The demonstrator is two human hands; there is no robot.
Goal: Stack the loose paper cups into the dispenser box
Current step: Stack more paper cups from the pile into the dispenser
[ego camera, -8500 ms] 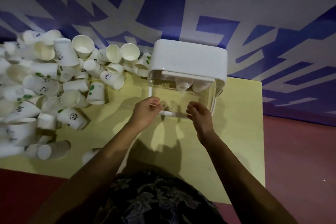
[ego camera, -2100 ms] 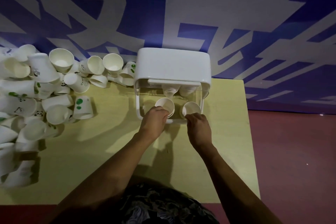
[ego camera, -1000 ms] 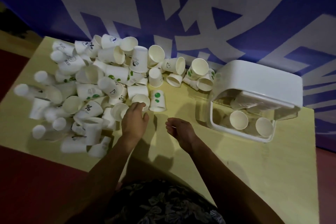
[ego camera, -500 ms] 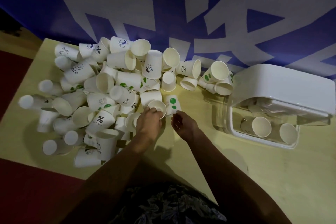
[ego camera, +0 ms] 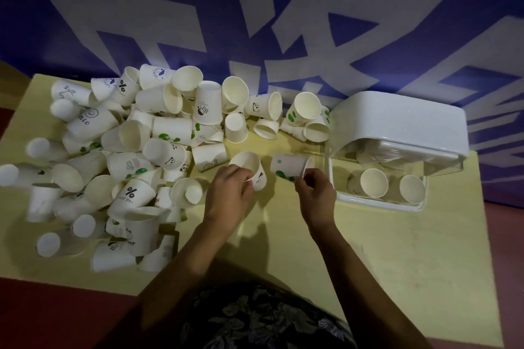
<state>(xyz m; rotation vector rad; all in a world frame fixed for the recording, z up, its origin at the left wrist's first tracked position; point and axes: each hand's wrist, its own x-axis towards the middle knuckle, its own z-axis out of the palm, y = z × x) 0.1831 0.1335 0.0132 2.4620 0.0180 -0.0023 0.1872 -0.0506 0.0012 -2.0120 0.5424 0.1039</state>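
Closest in, at about 6 o'clock, there's a dark floral top [ego camera: 255, 317] and two bare forearms reaching out over the pale yellow tabletop [ego camera: 397, 278].

The left hand [ego camera: 229, 193] has its grip closed on the rim of a plain-looking cup [ego camera: 251, 168], mouth tipped up and away, with a small dark print on its side. Just beside it at 3 o'clock, the right hand [ego camera: 316, 195] is pinching the rim of a green-spotted cup [ego camera: 289, 167], which is held on its side with the mouth pointing toward the box. The two cups are near each other but not touching.

Over at 3 o'clock from the hands sits the dispenser box [ego camera: 402, 122], white lid on top, clear front. Two cups are inside it side by side, mouths facing out: one on the left [ego camera: 373, 183], one on the right [ego camera: 412, 189]. More cup shapes show under the lid, too blurry to count.

From 9 to 12 o'clock it's the big pile of loose cups [ego camera: 127, 156], every which way: some on their sides, some upside down, some with "%" or "HELLO" prints, pandas, green dots. A few stragglers [ego camera: 306, 119] lie just beside the box's left side.

Farthest back is a blue wall with big white lettering [ego camera: 283, 8].
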